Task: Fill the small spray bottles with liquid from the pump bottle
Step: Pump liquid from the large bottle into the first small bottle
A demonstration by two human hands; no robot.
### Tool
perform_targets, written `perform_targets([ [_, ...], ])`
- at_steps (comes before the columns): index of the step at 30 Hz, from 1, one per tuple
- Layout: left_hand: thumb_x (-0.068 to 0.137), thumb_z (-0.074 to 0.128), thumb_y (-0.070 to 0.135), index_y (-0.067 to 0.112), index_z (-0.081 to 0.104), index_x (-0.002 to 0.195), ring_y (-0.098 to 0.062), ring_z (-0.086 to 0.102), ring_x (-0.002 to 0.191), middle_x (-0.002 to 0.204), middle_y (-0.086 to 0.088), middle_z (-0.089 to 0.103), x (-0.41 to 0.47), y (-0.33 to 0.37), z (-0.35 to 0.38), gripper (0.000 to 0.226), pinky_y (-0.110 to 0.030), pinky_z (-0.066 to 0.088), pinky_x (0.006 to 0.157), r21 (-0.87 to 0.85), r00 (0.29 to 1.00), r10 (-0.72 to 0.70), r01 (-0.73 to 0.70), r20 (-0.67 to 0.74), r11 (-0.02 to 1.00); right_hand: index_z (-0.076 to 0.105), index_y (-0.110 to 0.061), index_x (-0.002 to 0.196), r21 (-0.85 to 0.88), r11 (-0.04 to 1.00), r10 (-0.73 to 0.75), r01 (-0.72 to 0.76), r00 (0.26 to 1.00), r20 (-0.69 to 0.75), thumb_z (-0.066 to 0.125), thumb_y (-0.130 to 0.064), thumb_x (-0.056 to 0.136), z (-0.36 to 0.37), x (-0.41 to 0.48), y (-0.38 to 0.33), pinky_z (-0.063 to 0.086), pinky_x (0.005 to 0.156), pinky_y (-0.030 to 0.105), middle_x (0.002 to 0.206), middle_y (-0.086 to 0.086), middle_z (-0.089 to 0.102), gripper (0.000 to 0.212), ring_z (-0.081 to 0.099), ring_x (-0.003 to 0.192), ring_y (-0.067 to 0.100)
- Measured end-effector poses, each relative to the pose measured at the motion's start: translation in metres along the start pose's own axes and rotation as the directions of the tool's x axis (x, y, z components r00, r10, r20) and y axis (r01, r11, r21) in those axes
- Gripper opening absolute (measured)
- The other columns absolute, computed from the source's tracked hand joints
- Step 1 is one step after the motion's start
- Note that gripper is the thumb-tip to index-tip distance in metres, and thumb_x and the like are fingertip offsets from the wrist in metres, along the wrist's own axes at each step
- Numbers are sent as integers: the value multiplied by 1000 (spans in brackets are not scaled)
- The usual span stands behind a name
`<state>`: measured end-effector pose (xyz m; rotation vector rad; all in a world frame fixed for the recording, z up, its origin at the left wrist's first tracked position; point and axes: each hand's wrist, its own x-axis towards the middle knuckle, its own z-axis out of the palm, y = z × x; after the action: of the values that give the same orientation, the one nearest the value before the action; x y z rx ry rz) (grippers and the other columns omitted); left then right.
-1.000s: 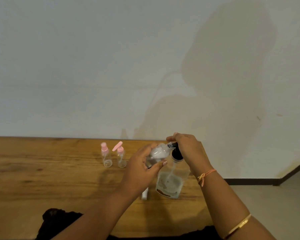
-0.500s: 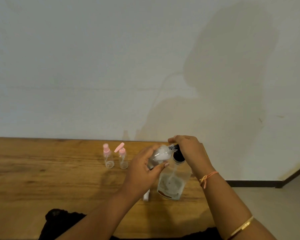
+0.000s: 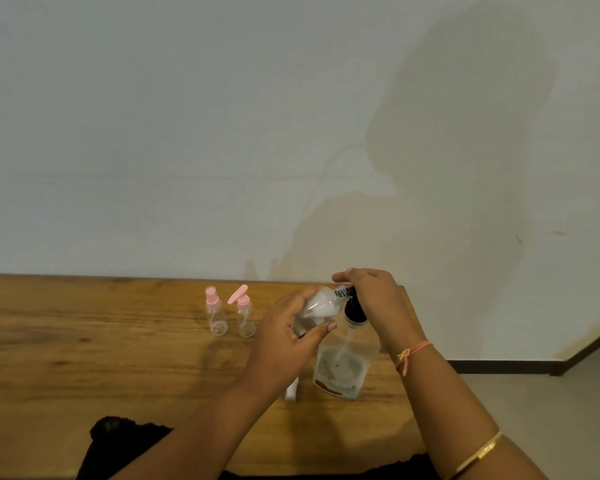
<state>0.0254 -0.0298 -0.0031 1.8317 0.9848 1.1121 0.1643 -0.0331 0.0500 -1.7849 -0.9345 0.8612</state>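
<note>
R hand point(image 3: 371, 299) covers the pump head of the pump bottle point(image 3: 342, 368), so the nozzle tip & how it meets the mouth of the small bottle point(image 3: 321, 304) can't be made out; L hand point(image 3: 284, 344) hides that bottle's lower half. White object point(image 3: 291, 393), lower centre, sits mostly under the L wrist, can't tell what it is. Pump bottle label too blurred to read; both forearms & dark cloth point(image 3: 125, 441) cut off at bottom edge.

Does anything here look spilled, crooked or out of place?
No spill shows on the table. The left hand holds a small clear bottle tilted at the nozzle of the pump bottle, which looks deliberate. A white piece lies beside that bottle, and one pink-topped bottle has a slanted top.
</note>
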Motion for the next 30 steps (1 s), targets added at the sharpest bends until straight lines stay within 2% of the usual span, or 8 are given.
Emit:
perform_targets([
  [4,76,74,22,48,46,108,19,48,101,105,26,55,-2,0,1,49,2,38,76,-14,1000,4,-5,-8,1000,70,-25,77,-6,1000,7,-7,999,-42,48,-21,90,2,-1,2,44,97,43,76,-15,62,26,58,91,20],
  [11,76,74,22,42,50,109,13,51,104,108,20,58,2,0,1,46,-2,39,81,-49,999,17,-20,-42,999,72,-12,92,82,995,-46,49,998,-39,46,-14,92,-3,-2,-7,41,78,30,77,-17,56,26,51,83,14],
  [16,75,74,22,49,46,107,16,49,103,106,22,57,2,-1,0,50,0,38,80,-6,1000,17,-17,-23,1000,71,-26,86,-39,999,-31,30,999,-28,45,-21,91,0,-1,-1,37,103,47,75,-18,59,26,55,101,21],
  [19,76,74,22,50,46,108,16,49,103,108,23,57,1,-2,-1,51,0,38,80,1,1000,15,-15,-15,1000,68,-32,80,-54,998,-41,39,998,-45,45,-23,91,1,-2,3,34,106,49,83,-14,62,27,55,106,22],
  [22,76,74,23,47,48,109,10,51,104,110,17,59,0,-3,-1,48,-2,40,80,-40,1000,10,-11,-26,999,70,-26,90,-8,998,-64,64,996,-66,43,-20,93,2,-5,-1,42,99,44,83,-14,62,28,57,100,21],
  [26,75,75,20,45,49,107,13,50,103,108,21,57,2,-1,-1,48,-1,39,78,-47,998,19,-22,-57,999,71,-19,94,49,997,-64,66,997,-53,42,-15,93,0,-3,-7,48,82,37,81,-11,60,29,52,75,12],
  [28,75,75,20,46,48,107,14,50,102,107,21,57,1,-2,-1,49,-1,40,79,-45,998,20,-23,-56,999,71,-18,93,60,996,-61,63,997,-45,43,-15,93,0,-3,-5,46,75,29,83,-11,59,28,51,75,6],
  [30,75,75,20,48,47,106,17,49,101,104,24,56,0,-2,-1,50,0,39,79,-37,999,18,-19,-44,999,71,-19,93,30,998,-58,59,998,-38,44,-17,92,1,-3,-2,46,80,32,81,-12,60,27,54,79,9],
])
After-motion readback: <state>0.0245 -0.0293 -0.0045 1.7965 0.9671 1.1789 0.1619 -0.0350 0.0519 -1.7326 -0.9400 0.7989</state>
